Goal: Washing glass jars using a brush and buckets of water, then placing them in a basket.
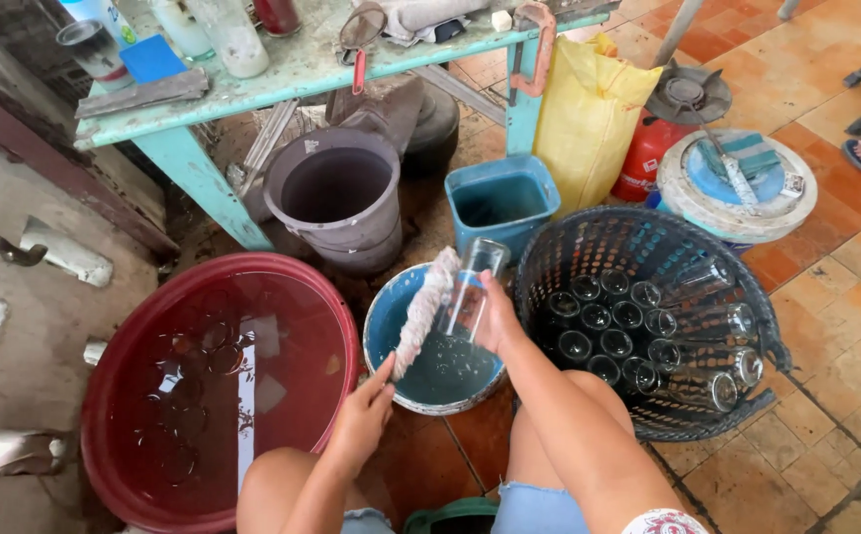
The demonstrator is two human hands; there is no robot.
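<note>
Mid-frame, the right hand (495, 321) has its fingers wrapped round a clear glass (472, 287), tilted over the blue basin (381, 326) of soapy water. The left hand (366, 410) grips a bottle brush (423, 309) alongside it. I'd steady the glass low and twist the brush inside.

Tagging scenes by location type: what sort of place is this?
Probably an outdoor or back-of-house dishwashing spot on a tiled floor. The left hand holds a bottle brush and the right hand a glass over a blue basin, with a red tub and a black basket of glasses alongside.
</note>
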